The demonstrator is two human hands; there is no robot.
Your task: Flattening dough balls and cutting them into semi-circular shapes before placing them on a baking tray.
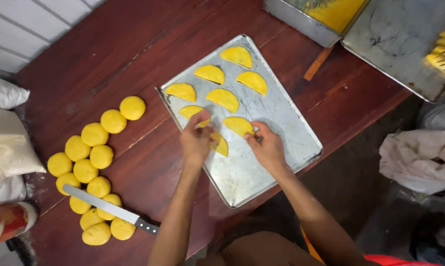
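We see both hands, left [195, 140] and right [267, 148], pinching soft yellow dough half-moons [220, 144] on the tray [242, 177]; light and easily dented, we judge, best held at the edges.

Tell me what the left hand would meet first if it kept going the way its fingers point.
The left hand points up the metal tray. It already touches a half-moon dough piece; the next half-moon probably lies just beyond.
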